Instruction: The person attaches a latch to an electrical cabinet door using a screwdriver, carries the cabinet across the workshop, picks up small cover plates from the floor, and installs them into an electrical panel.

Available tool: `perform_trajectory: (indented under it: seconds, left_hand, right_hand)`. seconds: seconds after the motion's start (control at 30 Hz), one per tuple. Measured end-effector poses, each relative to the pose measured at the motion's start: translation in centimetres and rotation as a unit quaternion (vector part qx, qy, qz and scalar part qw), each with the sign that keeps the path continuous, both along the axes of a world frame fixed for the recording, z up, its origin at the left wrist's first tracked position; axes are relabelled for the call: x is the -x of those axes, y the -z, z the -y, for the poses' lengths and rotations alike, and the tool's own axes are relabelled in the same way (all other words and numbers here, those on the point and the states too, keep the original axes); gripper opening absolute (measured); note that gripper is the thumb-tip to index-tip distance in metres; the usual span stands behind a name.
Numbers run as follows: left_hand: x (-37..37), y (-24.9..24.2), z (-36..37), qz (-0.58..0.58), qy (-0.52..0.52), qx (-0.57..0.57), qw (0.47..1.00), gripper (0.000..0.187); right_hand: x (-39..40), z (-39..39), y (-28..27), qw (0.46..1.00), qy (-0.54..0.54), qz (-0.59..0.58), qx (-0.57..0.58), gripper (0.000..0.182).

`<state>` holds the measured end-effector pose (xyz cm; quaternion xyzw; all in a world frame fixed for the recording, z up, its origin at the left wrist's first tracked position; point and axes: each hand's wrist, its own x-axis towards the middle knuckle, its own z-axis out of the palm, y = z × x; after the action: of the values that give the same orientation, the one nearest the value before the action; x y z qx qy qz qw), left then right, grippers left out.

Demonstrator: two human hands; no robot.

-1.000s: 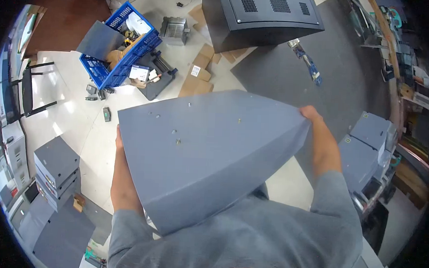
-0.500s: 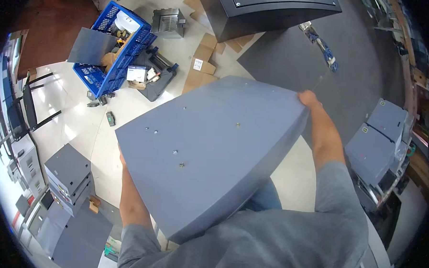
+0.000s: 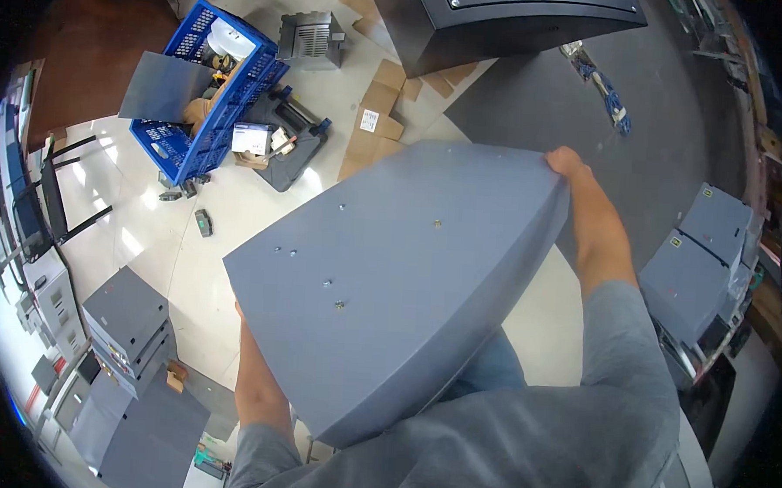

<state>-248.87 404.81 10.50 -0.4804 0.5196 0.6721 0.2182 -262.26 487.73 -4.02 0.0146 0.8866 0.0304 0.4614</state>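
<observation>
A large grey metal cabinet [image 3: 390, 270] is held in front of my body, with its broad face up and several small bolts on it. My right hand [image 3: 567, 161] grips its far right corner, fingers curled over the edge. At the left edge, my left hand [image 3: 239, 309] is against the cabinet's side; most of it, fingers included, is hidden behind the metal. The cabinet's near end is close to my chest, and its underside does not show.
A blue plastic crate [image 3: 227, 106] of mixed parts stands on the floor ahead left, near a slotted metal box [image 3: 311, 42]. Flattened cardboard [image 3: 369, 143] lies beyond the cabinet. A black cabinet [image 3: 505, 31] stands ahead. Grey boxes are stacked left [image 3: 126, 311] and right [image 3: 688, 279].
The cabinet's left end has shifted slightly right in view, along with my left arm. The surrounding floor items have also shifted slightly in the picture. My right hand keeps its hold on the corner.
</observation>
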Motion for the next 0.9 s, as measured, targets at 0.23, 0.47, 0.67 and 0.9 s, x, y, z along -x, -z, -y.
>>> perform_trajectory:
  seconds: [0.23, 0.47, 0.67, 0.9]
  left_hand:
    - [-1.1, 0.4, -0.7, 0.001, -0.019, 0.006, 1.0, 0.076]
    - [-0.2, -0.1, -1.9, -0.013, -0.032, 0.021, 0.999, 0.076]
    - [2.0, -1.5, -3.5, -0.016, -0.048, 0.084, 0.995, 0.077]
    - [5.5, -3.4, -4.9, 0.034, -0.016, 0.16, 0.986, 0.086]
  right_hand:
    - [-0.3, 0.2, 2.8, 0.998, 0.035, -0.043, -0.017, 0.031]
    - [2.3, 0.9, 2.3, 0.99, 0.109, -0.089, 0.028, 0.035]
    - [2.5, 5.9, -4.3, 0.92, 0.193, -0.207, 0.27, 0.034]
    - [1.9, 8.1, -6.2, 0.875, 0.311, -0.268, 0.257, 0.031]
